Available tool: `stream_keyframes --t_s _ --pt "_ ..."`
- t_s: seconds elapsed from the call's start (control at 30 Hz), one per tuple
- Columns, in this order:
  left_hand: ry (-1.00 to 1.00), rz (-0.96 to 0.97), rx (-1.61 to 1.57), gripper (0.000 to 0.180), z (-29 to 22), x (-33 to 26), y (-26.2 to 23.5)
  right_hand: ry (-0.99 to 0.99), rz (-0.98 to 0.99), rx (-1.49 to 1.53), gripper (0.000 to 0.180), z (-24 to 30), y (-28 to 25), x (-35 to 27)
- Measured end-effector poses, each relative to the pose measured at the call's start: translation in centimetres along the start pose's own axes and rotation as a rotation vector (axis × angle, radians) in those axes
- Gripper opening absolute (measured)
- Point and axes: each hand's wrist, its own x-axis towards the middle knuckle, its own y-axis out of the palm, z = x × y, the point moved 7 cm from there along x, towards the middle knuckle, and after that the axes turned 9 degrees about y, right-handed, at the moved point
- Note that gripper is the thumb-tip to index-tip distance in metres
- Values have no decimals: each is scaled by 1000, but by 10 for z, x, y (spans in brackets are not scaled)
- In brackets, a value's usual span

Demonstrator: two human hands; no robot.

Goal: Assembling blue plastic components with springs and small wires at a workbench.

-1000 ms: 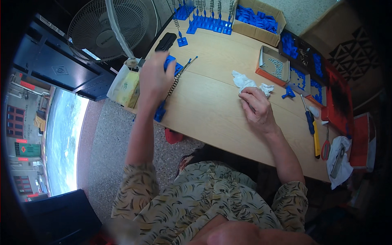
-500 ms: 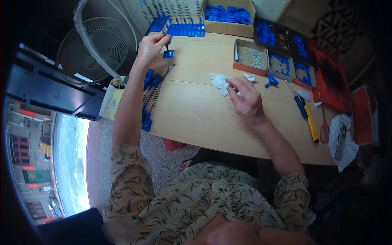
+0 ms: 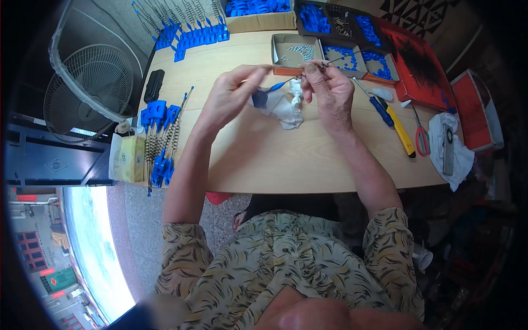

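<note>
Above the table's middle, my right hand (image 3: 330,93) is closed, its thumb and fingers pinching a dark coiled spring wire (image 3: 323,65). A blue sleeve (image 3: 276,87) sits on the wire's left end, leading to a blurred blue plastic piece (image 3: 259,99). My left hand (image 3: 234,93) hovers just beside that piece, its fingers bent toward the right hand. Motion smears those fingertips, so whether they grip anything is unclear. Beneath the hands lies a crumpled white tissue (image 3: 286,113), partly covered by the blue piece.
Blue-based spring pieces (image 3: 201,36) stand in rows at the back left; several more (image 3: 159,129) lie at the left edge. Open boxes of small silver parts (image 3: 300,52) and blue parts (image 3: 341,58) sit behind. A screwdriver (image 3: 379,104), yellow cutter (image 3: 401,135) and scissors (image 3: 422,140) lie right.
My left hand has come from the back left toward the middle, bringing the spring piece. My right hand has risen off the tissue and now pinches the wire. The view has shifted too.
</note>
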Motion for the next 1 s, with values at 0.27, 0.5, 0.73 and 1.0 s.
stream_keyframes --t_s 0.27,0.5,0.73,1.0 --pt "-183 -53 -706 52 31 -16 4 -141 77 -42 23 16 13 -12" --pt "-36 -146 -521 45 31 -17 -19 391 397 218 44 -8 18 -2" --pt "33 -72 -374 39 27 -18 -16 604 446 -37 23 -23 23 -11" --pt "-11 -95 -395 35 28 -20 -14 590 447 -41 19 -25 24 -11"
